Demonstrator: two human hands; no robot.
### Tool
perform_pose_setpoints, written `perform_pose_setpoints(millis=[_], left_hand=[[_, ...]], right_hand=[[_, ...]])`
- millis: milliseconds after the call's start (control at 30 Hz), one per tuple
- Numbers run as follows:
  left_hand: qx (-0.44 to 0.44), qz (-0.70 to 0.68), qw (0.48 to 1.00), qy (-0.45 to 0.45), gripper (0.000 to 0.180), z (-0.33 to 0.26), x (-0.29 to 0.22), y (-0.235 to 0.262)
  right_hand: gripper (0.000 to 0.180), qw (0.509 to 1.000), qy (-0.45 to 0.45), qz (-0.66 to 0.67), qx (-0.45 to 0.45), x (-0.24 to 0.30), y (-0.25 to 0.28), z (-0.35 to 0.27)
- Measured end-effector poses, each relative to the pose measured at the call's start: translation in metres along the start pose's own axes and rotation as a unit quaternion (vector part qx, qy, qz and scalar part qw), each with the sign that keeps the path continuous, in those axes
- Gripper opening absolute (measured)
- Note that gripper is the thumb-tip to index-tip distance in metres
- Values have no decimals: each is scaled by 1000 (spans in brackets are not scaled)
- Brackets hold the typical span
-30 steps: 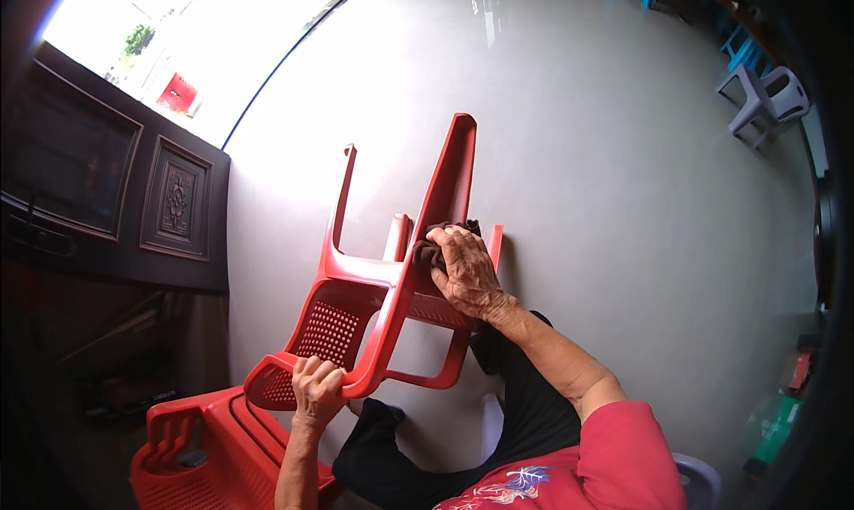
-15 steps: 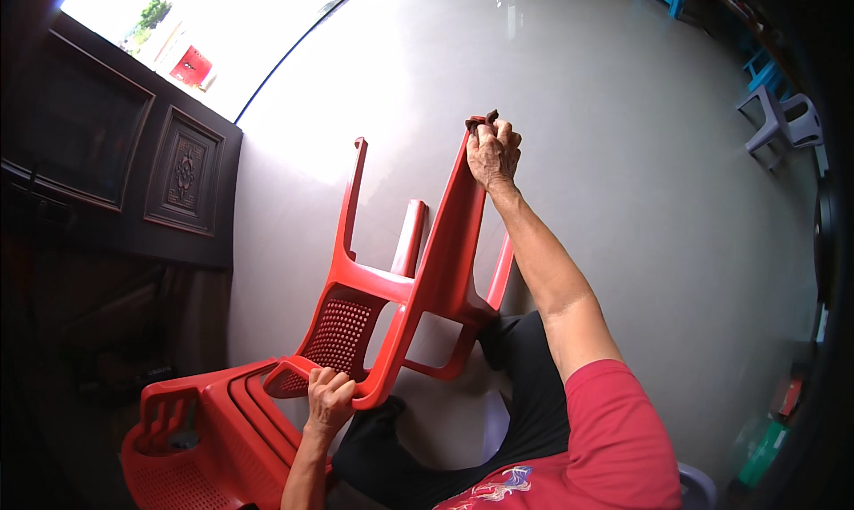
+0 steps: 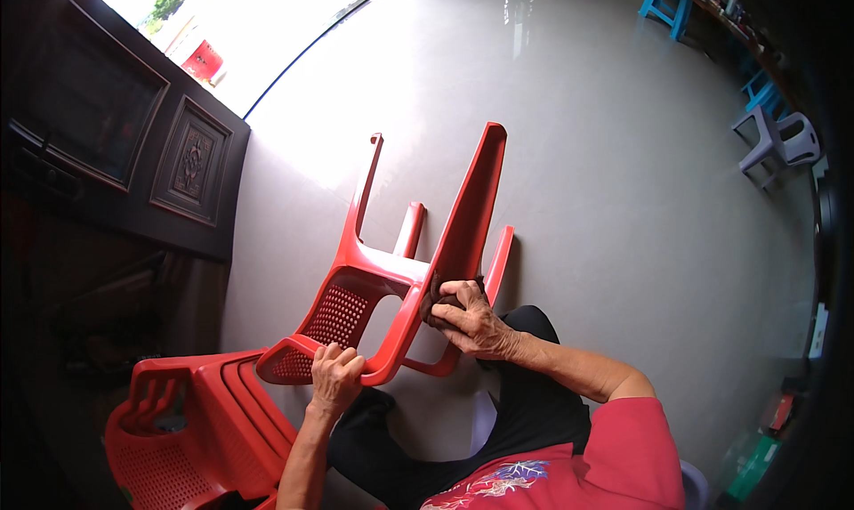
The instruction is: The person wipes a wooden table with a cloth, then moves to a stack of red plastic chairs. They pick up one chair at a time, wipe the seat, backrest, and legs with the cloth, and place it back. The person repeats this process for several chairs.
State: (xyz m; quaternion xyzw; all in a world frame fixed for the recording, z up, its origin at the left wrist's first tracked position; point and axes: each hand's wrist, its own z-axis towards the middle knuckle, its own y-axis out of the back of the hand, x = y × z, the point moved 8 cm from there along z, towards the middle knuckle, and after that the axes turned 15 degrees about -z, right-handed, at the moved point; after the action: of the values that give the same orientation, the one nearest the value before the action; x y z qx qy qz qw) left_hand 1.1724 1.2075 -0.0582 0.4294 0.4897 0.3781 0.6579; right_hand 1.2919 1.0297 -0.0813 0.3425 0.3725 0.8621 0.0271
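A red plastic chair lies tipped in front of me, its legs pointing away toward the far floor. My left hand is closed around the curved edge of the chair at its near end, beside the perforated panel. In my right hand is a bunched dark brown cloth, pressed on the base of the chair's long right leg, where it meets the frame. The part of the cloth under my fingers is hidden.
Stacked red chairs stand at my lower left. A dark carved door is at the left, by a bright doorway. Blue stools and a grey chair line the far right. A green object lies at lower right.
My right hand has slid the cloth from the tip of the chair's leg down to its base, toward me. My left hand keeps its grip on the chair's edge.
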Motion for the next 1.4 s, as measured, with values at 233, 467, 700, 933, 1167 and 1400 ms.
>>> perform_pose_setpoints(millis=[233, 467, 700, 933, 1167, 1400], left_hand=[[11, 3, 1000, -1, 15, -2, 1, -3], [32, 2, 999, 3, 14, 1, -2, -1], [13, -1, 1000, 3, 21, 2, -1, -5], [21, 10, 1000, 10, 11, -3, 0, -3], [8, 37, 999, -14, 12, -10, -16, -6], [30, 61, 997, -31, 10, -14, -45, -11]], right_hand=[[21, 991, 80, -60, -92, -11, 14, 41], [16, 955, -146, -217, -138, -169, 20, 128], [16, 868, -402, -237, -169, -243, 13, 128], [17, 947, -112, -295, -53, -91, -6, 97], [21, 945, 155, -230, 172, 79, -28, 48], [20, 941, 161, -214, 205, 70, -10, 29]])
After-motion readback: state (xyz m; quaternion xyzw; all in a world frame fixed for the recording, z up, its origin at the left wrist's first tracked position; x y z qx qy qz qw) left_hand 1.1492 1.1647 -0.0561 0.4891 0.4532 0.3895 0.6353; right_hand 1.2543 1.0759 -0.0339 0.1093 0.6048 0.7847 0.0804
